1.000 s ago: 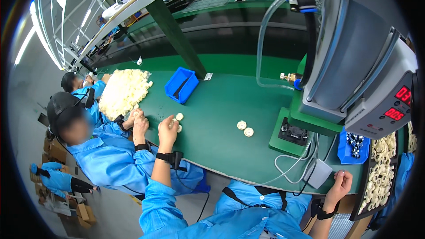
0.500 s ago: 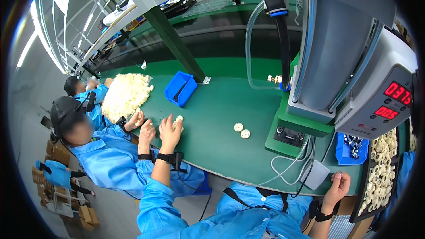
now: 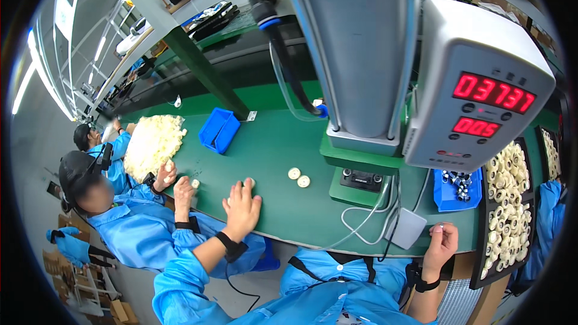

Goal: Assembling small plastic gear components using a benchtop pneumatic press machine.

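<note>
My left hand lies over the green table with its fingers stretched out. Beyond its fingertips peeks a cream round piece; whatever lies under the palm is hidden. At the table's front edge on the right, my right hand is closed in a pinch on a small whitish piece, too small to name. Two cream round discs lie together between my left hand and the press. Another cream disc is beside a co-worker's hand at the left.
A heap of cream parts and a blue bin stand far left. A grey pedal-like box with cables sits near my right hand. Beyond it are a blue bin of black-and-silver parts and a black tray of cream parts.
The view has turned right, shifting the scene leftward. My left hand has moved away from the co-worker's hands, toward the two discs. My right hand keeps its pinch at the table edge.
</note>
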### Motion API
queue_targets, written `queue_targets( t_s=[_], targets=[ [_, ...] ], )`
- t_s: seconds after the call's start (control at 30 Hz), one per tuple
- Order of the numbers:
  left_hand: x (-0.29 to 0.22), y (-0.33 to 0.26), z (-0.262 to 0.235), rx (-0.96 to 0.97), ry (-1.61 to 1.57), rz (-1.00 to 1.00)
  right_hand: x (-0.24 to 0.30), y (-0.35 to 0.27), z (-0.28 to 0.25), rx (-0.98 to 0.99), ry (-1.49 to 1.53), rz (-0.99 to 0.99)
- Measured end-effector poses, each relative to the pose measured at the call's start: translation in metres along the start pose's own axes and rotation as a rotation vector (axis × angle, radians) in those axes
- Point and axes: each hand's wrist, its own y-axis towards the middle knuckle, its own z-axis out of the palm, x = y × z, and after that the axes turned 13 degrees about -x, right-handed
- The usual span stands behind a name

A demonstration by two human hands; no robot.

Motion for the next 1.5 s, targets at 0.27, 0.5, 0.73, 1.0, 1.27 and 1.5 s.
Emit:
queue_targets(
  t_s=[0.27, 0.5, 0.73, 1.0, 1.27, 1.5],
  targets=[
    [-0.104, 0.01, 0.034, -0.165, -0.041, -0.009, -0.003, 0.001, -0.004, 0.057, 0.065, 0.002],
    [-0.125, 0.017, 0.034, -0.16, -0.079, -0.037, 0.003, 0.003, -0.001, 0.1, 0.094, -0.04],
    [-0.135, 0.009, 0.034, -0.123, -0.095, 0.163, 0.006, 0.004, -0.002, 0.118, 0.066, -0.057],
    [-0.148, -0.011, 0.019, -0.048, -0.143, 0.396, 0.002, -0.001, 0.0, 0.053, 0.039, -0.027],
    [-0.139, -0.004, 0.008, -0.034, -0.238, 0.387, 0.001, 0.001, 0.001, 0.022, -0.038, 0.001],
    [-0.126, 0.0, 0.016, -0.048, -0.422, 0.421, -0.009, 0.003, -0.005, -0.036, -0.178, -0.095]
  ],
)
